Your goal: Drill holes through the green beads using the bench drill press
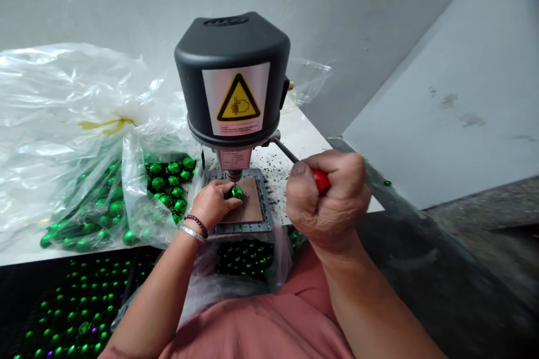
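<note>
A shiny green ball (237, 192) sits on a brown board (251, 207) under the bit of a black drill press (231, 56). My left hand (214, 200) pinches the ball from its left side, thumb in front and fingers behind. The drill bit comes down to the top of the ball; whether it has entered cannot be made out. My right hand (328, 196) is closed round the red knob (321, 180) of the press's lever (287, 151), to the right of the machine and nearer to me.
Left of the press, a clear plastic bag (138, 179) holds many green balls (168, 182) on the white table (17, 255). Below the table edge lie more green balls (80, 297). Dark shavings are scattered around the metal base (265, 190). A wall stands behind.
</note>
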A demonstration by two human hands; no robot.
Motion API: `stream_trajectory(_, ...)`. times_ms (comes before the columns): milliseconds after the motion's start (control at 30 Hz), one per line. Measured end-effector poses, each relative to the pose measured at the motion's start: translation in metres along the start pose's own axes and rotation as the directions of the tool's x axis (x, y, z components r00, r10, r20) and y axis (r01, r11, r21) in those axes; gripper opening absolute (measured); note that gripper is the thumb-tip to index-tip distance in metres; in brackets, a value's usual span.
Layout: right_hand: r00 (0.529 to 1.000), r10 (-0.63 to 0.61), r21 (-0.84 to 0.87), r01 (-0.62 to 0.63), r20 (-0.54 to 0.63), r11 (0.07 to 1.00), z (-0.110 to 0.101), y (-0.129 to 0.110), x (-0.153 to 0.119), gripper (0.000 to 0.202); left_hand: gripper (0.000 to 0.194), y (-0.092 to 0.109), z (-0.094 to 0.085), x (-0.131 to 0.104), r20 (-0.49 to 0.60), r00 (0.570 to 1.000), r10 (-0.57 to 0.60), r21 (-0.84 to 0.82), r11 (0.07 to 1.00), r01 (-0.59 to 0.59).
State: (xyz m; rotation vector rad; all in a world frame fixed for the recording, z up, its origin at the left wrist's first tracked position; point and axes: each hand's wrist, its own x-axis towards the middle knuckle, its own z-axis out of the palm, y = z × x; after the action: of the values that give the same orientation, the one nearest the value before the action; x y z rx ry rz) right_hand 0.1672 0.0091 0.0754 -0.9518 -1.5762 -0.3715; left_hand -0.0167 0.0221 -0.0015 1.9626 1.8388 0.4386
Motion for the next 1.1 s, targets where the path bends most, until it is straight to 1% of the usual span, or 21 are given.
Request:
stream_trajectory(67, 0.998, 0.057, 0.031, -0.057, -0.001, 0.998, 0.002, -0.001, -0.004, 0.009, 0.042, 0.0, 0.001, -0.001, -0.012, 1.0, 0.001, -0.02, 1.0, -0.001)
stream_trajectory(133, 0.996, 0.085, 0.083, -0.084, -0.007, 0.993, 0.004, -0.001, -0.008, 0.011, 0.041, -0.001, 0.001, -0.001, -0.025, 1.0, 0.004, -0.042, 0.999, -0.005)
stream_trajectory(367, 0.995, 0.1, 0.194, -0.094, -0.019, 0.976, 0.011, 0.002, -0.02, 0.013, 0.036, -0.001, 0.002, -0.003, -0.025, 0.999, 0.033, -0.049, 0.998, -0.035)
stream_trajectory(433, 0.996, 0.093, 0.234, -0.089, -0.004, 0.968, 0.013, 0.003, -0.025, 0.013, 0.035, -0.002, 0.001, -0.003, -0.022, 0.999, 0.035, -0.054, 0.998, -0.036)
stream_trajectory(533, 0.998, 0.066, 0.242, -0.063, -0.004, 0.968, 0.014, 0.003, -0.027, 0.013, 0.032, -0.002, 0.001, -0.003, -0.014, 0.999, 0.047, -0.062, 0.997, -0.048)
stream_trajectory(600, 0.997, 0.056, 0.22, -0.043, -0.05, 0.974, 0.013, 0.002, -0.018, 0.011, 0.031, -0.001, 0.001, -0.002, -0.017, 0.998, 0.059, -0.064, 0.996, -0.06)
stream_trajectory(633, 0.995, 0.053, 0.185, -0.037, -0.08, 0.982, 0.013, 0.001, -0.009, 0.011, 0.031, 0.0, 0.001, -0.002, -0.021, 0.998, 0.066, -0.064, 0.996, -0.067)
stream_trajectory(667, 0.993, 0.057, 0.151, -0.042, -0.102, 0.988, 0.013, 0.0, 0.002, 0.01, 0.031, 0.001, 0.001, -0.002, -0.024, 0.997, 0.068, -0.063, 0.996, -0.07)
stream_trajectory(700, 0.989, 0.069, 0.081, -0.059, -0.13, 0.995, 0.013, -0.001, 0.015, 0.009, 0.031, 0.002, 0.001, -0.003, -0.031, 0.998, 0.063, -0.063, 0.996, -0.065)
stream_trajectory(733, 0.988, 0.081, 0.032, -0.078, -0.135, 0.996, 0.015, -0.002, 0.028, 0.01, 0.031, 0.004, 0.0, -0.004, -0.04, 0.998, 0.052, -0.065, 0.996, -0.054)
stream_trajectory(833, 0.979, 0.202, 0.054, -0.2, -0.036, 0.978, 0.02, -0.003, 0.063, 0.018, 0.031, 0.005, -0.004, -0.014, -0.064, 0.998, 0.002, -0.1, 0.995, -0.008)
stream_trajectory(867, 0.972, 0.235, 0.07, -0.234, -0.006, 0.97, 0.022, -0.002, 0.07, 0.02, 0.032, 0.005, -0.007, -0.019, -0.038, 0.999, 0.015, -0.131, 0.991, -0.02)
stream_trajectory(933, 0.964, 0.266, 0.097, -0.267, 0.022, 0.959, 0.025, -0.001, 0.077, 0.02, 0.038, 0.002, -0.014, -0.031, 0.072, 0.992, 0.106, -0.224, 0.971, -0.087)
stream_trajectory(1000, 0.963, 0.269, 0.12, -0.27, 0.021, 0.956, 0.026, -0.001, 0.077, 0.019, 0.05, 0.0, -0.02, -0.04, 0.158, 0.967, 0.201, -0.331, 0.933, -0.14)
stream_trajectory(1033, 0.964, 0.267, 0.131, -0.267, 0.015, 0.955, 0.027, 0.0, 0.076, 0.019, 0.056, -0.002, -0.022, -0.043, 0.165, 0.963, 0.213, -0.379, 0.915, -0.138)
stream_trajectory(1067, 0.964, 0.266, 0.139, -0.265, 0.011, 0.954, 0.027, 0.0, 0.075, 0.019, 0.058, -0.003, -0.022, -0.045, 0.144, 0.973, 0.18, -0.423, 0.9, -0.104)
stream_trajectory(1100, 0.965, 0.264, 0.142, -0.262, 0.006, 0.955, 0.027, 0.0, 0.073, 0.019, 0.057, -0.003, -0.022, -0.044, 0.103, 0.989, 0.104, -0.478, 0.877, -0.042)
